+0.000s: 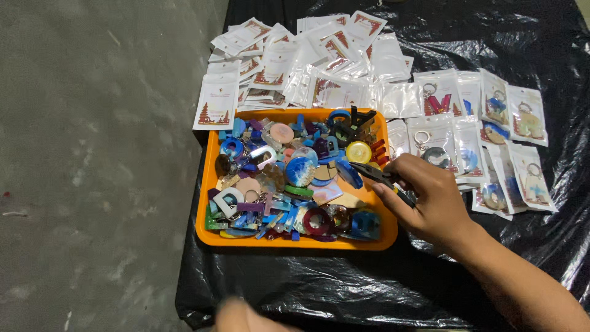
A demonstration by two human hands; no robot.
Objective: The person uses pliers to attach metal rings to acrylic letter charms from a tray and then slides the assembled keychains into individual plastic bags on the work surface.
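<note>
Far left of the frame is bare grey floor (92, 166); I keep nothing there.

At the bottom edge, left of centre, my left hand (243, 318) shows only as a blurred sliver, so I cannot tell whether it is spread or curled, or whether it holds anything.

Above it, at the middle of the frame, sits the orange tray (295, 241) on the black plastic sheet (344, 289) that covers the table. The tray is heaped with resin letters (289, 178) and discs in blue, purple, pink and white, and its walls keep the pile from sliding off the slick sheet.

Across the upper middle lie the empty pouches (289, 67), overlapping in a loose fan behind the tray, I judge so that one can be drawn off the top without lifting the rest.

Right of centre, my right hand (424, 200) is closed around the handles of the pliers (381, 178), fingers wrapped and thumb on top, so the dark nose points left over the tray's right rim, just above the letters there. The nose looks shut; whether it pinches anything I cannot tell.

To the right, the filled pouches (491, 141) lie in rows, each showing a letter and a ring, kept well apart from the empty ones.
</note>
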